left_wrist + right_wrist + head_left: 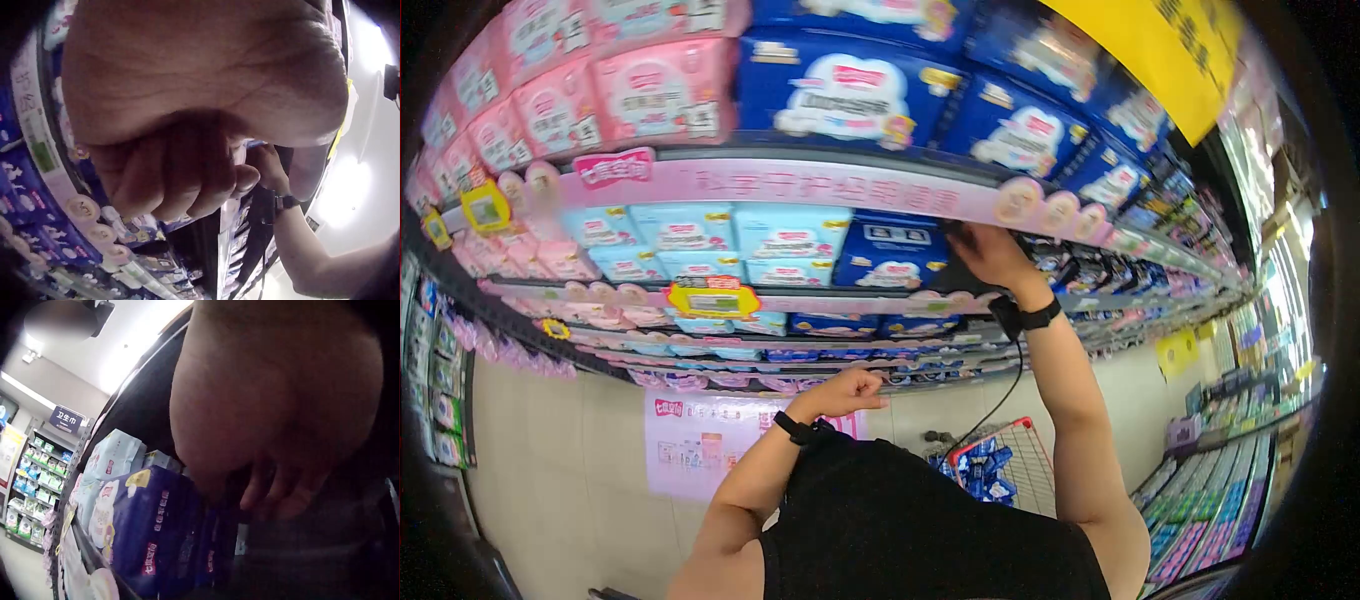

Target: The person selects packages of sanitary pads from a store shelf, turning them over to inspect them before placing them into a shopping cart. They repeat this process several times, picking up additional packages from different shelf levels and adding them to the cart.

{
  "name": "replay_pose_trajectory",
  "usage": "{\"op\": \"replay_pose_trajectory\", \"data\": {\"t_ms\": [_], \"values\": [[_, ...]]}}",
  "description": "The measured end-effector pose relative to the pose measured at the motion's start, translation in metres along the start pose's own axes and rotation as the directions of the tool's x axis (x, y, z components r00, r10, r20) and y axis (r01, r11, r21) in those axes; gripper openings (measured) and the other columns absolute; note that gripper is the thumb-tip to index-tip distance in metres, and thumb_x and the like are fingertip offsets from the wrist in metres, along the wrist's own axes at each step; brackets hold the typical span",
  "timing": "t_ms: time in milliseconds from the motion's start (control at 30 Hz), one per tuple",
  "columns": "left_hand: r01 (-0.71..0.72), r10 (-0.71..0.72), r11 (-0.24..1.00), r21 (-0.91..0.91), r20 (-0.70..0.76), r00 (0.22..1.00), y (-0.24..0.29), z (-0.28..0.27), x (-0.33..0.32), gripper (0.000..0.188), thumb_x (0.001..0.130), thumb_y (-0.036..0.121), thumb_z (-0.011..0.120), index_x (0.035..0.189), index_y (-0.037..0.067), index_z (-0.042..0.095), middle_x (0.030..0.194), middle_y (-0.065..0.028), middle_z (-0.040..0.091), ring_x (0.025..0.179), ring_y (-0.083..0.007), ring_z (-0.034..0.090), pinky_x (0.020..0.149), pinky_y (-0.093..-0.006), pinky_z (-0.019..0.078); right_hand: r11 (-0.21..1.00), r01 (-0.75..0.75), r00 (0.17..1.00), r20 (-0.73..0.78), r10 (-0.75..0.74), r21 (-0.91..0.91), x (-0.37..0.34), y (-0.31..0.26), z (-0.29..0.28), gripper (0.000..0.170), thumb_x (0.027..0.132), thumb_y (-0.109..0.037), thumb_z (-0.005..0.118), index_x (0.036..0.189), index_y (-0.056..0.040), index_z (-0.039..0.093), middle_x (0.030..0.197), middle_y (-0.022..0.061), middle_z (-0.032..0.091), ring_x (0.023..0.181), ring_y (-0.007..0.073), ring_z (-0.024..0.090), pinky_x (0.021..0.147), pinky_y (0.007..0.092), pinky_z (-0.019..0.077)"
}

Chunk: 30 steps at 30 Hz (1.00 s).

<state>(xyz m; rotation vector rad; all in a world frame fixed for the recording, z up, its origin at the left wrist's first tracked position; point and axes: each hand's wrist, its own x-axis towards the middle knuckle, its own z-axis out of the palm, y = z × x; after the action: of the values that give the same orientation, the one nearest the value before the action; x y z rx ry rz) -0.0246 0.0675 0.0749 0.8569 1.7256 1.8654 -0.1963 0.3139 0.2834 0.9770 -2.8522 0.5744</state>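
Note:
The right hand (992, 257) reaches into a shelf compartment, just right of dark blue packs (892, 262). In the right wrist view its fingers (281, 494) hang loosely bent beside the blue packs (150, 531), with nothing visible in them; part of the hand is in shadow. The left hand (845, 393) is held in front of the lower shelves, below the right one, its fingers loosely curled and holding nothing. The left wrist view shows the curled fingers (181, 181) of that hand up close. Light blue packs (790, 240) stand left of the dark blue ones.
Pink packs (665, 95) and large blue packs (850, 90) fill the shelf above. A pink shelf edge (800, 188) runs over the compartment. A red-rimmed cart (1028, 450) holding blue packs stands below right, near a hanging black cable (1010, 390). Another shelf (1220, 500) is at right.

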Motion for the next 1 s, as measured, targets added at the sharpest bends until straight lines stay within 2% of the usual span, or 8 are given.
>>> {"op": "replay_pose_trajectory", "data": {"t_ms": [33, 100, 333, 500, 700, 933, 967, 1000], "values": [[-0.001, 0.002, 1.000, 0.026, -0.020, 1.000, -0.009, -0.005, -0.008, 0.053, 0.094, 0.023, 0.071, 0.068, 0.010, 0.027, 0.067, 0.0050, 0.022, 0.063, -0.0081, 0.024, 0.056, -0.0295, 0.0243, 0.979, 0.194, 0.974, -0.132, -0.184, 0.067, 0.008, 0.009, 0.012, 0.036, 0.093, -0.013, 0.064, 0.127, -0.0038, 0.057, 0.109, 0.0236, 0.062, 0.103, 0.0419, 0.060, 0.091, 0.0465, 0.0474], [-0.013, 0.016, 0.999, 0.048, -0.049, 0.999, -0.020, -0.013, -0.022, 0.052, 0.094, 0.025, 0.072, 0.068, 0.010, 0.029, 0.067, 0.0052, 0.023, 0.062, -0.0080, 0.024, 0.056, -0.0293, 0.0242, 0.951, 0.281, 0.941, -0.159, -0.300, -0.130, 0.018, 0.026, 0.020, 0.037, 0.093, -0.013, 0.064, 0.128, -0.0028, 0.058, 0.121, 0.0245, 0.061, 0.110, 0.0440, 0.059, 0.097, 0.0474, 0.0457], [0.041, -0.039, 0.997, 0.065, -0.022, 0.999, -0.025, -0.042, -0.037, 0.049, 0.091, 0.026, 0.075, 0.067, 0.010, 0.036, 0.065, 0.0050, 0.030, 0.062, -0.0074, 0.029, 0.055, -0.0297, 0.0260, 0.971, 0.146, 0.977, -0.126, -0.172, -0.187, 0.019, 0.023, 0.014, 0.035, 0.092, -0.019, 0.066, 0.125, -0.0085, 0.065, 0.126, 0.0193, 0.065, 0.120, 0.0417, 0.057, 0.103, 0.0469, 0.0440], [0.059, -0.050, 0.996, -0.065, 0.130, 0.990, -0.038, -0.047, -0.025, 0.029, 0.092, 0.029, 0.074, 0.090, 0.008, 0.053, 0.076, 0.0057, 0.044, 0.070, -0.0057, 0.040, 0.061, -0.0249, 0.0363, 0.959, 0.152, 0.970, -0.148, -0.191, -0.240, 0.016, 0.029, 0.016, 0.039, 0.087, -0.020, 0.069, 0.124, -0.0096, 0.065, 0.125, 0.0186, 0.064, 0.118, 0.0412, 0.057, 0.100, 0.0494, 0.0440], [0.037, -0.059, 0.977, 0.208, 0.103, 0.993, -0.010, -0.041, -0.010, 0.029, 0.089, 0.031, 0.076, 0.091, 0.009, 0.058, 0.077, 0.0021, 0.051, 0.071, -0.0094, 0.045, 0.063, -0.0285, 0.0394, 0.853, 0.096, 0.905, -0.312, -0.290, -0.513, 0.002, 0.052, 0.022, 0.031, 0.082, -0.013, 0.068, 0.111, -0.0051, 0.065, 0.107, 0.0202, 0.065, 0.102, 0.0435, 0.060, 0.092, 0.0521, 0.0459], [0.168, -0.185, 0.976, 0.139, 0.119, 0.976, -0.047, -0.044, -0.010, 0.026, 0.092, 0.029, 0.075, 0.093, 0.008, 0.060, 0.076, 0.0044, 0.050, 0.070, -0.0066, 0.047, 0.061, -0.0254, 0.0394, 0.991, -0.023, 0.839, -0.542, -0.054, -0.134, -0.050, 0.006, -0.006, 0.020, 0.085, 0.001, 0.060, 0.104, -0.0011, 0.060, 0.092, 0.0205, 0.066, 0.095, 0.0453, 0.062, 0.080, 0.0530, 0.0482], [0.151, -0.164, 0.983, 0.106, 0.130, 0.978, -0.054, -0.041, -0.008, 0.025, 0.092, 0.028, 0.075, 0.094, 0.008, 0.061, 0.076, 0.0044, 0.050, 0.070, -0.0067, 0.047, 0.061, -0.0252, 0.0394, 0.996, -0.079, 0.814, -0.574, 0.088, 0.041, -0.059, -0.015, -0.007, 0.016, 0.086, 0.005, 0.055, 0.101, 0.0008, 0.056, 0.085, 0.0230, 0.063, 0.085, 0.0458, 0.060, 0.070, 0.0510, 0.0465], [0.137, -0.146, 0.988, 0.073, 0.141, 0.979, -0.059, -0.038, -0.006, 0.024, 0.092, 0.028, 0.075, 0.094, 0.008, 0.061, 0.076, 0.0044, 0.050, 0.070, -0.0067, 0.047, 0.061, -0.0251, 0.0395, 0.994, -0.106, 0.767, -0.639, 0.060, -0.033, -0.072, -0.033, -0.009, 0.008, 0.088, 0.008, 0.053, 0.091, 0.0000, 0.053, 0.074, 0.0192, 0.060, 0.070, 0.0426, 0.059, 0.060, 0.0431, 0.0460]]}}
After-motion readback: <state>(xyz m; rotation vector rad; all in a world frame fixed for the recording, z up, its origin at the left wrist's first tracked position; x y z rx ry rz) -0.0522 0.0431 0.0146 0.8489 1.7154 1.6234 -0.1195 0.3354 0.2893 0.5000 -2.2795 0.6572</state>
